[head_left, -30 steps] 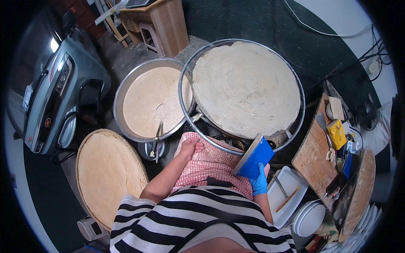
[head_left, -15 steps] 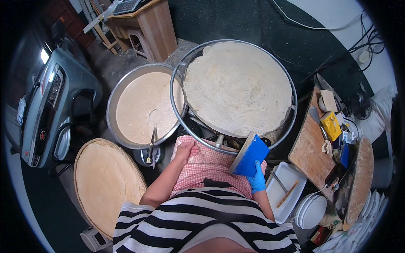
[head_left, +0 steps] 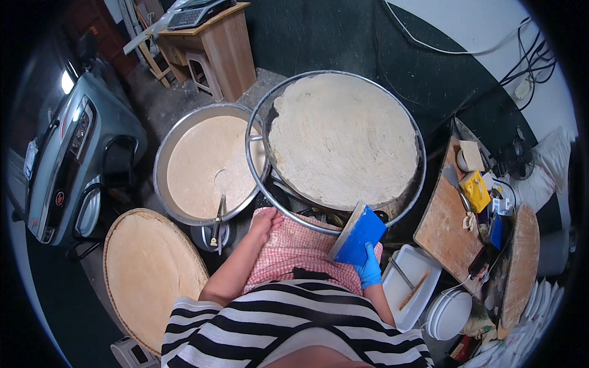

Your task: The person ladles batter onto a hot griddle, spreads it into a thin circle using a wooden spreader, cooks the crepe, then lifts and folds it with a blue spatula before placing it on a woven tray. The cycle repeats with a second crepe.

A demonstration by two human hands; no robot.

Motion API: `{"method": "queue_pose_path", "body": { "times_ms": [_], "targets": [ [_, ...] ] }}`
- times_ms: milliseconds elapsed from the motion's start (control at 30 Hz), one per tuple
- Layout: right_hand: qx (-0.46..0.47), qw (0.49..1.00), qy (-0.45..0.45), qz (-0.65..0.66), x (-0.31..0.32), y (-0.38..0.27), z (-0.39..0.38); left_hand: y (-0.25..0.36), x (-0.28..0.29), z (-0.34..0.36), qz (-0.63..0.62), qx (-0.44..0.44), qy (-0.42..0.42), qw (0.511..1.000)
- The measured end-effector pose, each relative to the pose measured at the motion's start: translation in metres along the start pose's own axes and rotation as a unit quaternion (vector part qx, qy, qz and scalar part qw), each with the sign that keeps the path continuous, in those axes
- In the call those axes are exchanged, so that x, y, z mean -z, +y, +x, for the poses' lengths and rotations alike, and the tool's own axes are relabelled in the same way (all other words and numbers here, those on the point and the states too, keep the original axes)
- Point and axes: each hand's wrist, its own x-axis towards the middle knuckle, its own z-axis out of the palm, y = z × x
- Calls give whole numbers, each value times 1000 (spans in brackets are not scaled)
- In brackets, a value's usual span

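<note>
My right hand (head_left: 369, 267), in a blue glove, grips a flat blue rectangular board (head_left: 364, 237) with a pale thick edge. It is held tilted at the near rim of a large round griddle (head_left: 270, 184). A thin pale layer of batter (head_left: 343, 138) covers most of the griddle. My bare left hand (head_left: 265, 222) is loosely curled at the pink checked apron (head_left: 276, 260), near the metal ring (head_left: 423, 144) around the griddle; nothing shows in it. A wide metal basin (head_left: 161, 165) of beige batter stands left of the griddle, with a dark-handled ladle (head_left: 218, 221) resting in it.
At the lower left lies a round tray (head_left: 105, 251) bearing pale flat sheets. On the right are a wooden board (head_left: 451, 227) with tools, a white tray (head_left: 392, 306) and stacked white lids (head_left: 451, 313). A vehicle front (head_left: 86, 153) stands far left, a wooden desk (head_left: 230, 55) behind.
The dark uncovered notch in the batter layer now shows at the griddle's left side, and the streaks look different. Both hands keep nearly the same place; the whole view has shifted slightly.
</note>
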Motion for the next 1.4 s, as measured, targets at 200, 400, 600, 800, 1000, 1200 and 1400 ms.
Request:
{"method": "queue_pose_path", "body": {
  "times_ms": [200, 400, 600, 800, 1000, 1200, 1400],
  "targets": [
    [-2, 1000, 5, 1, 12, 4, 5, 25, -2, 25, -22, -40, 43, 998],
    [-9, 999, -40, 12, 20, 6, 5, 19, -10, 31, -93, -36, 49, 994],
    [-24, 997, -67, 22, 25, 7, 6, 23, -12, 29, -97, -60, 52, 992],
    [-31, 997, -64, 8, 33, 12, 9, 21, -3, 36, -99, -71, 25, 992],
    [-26, 997, -75, 14, 36, 13, 11, 4, -8, 26, -101, -95, 8, 990],
    [-27, 997, -64, 17, 33, 12, 9, 1, -3, 30, -113, -86, 10, 990],
    [-23, 997, -74, 17, 33, 12, 9, -6, 7, 39, -135, -87, -6, 987]
  ]
}}
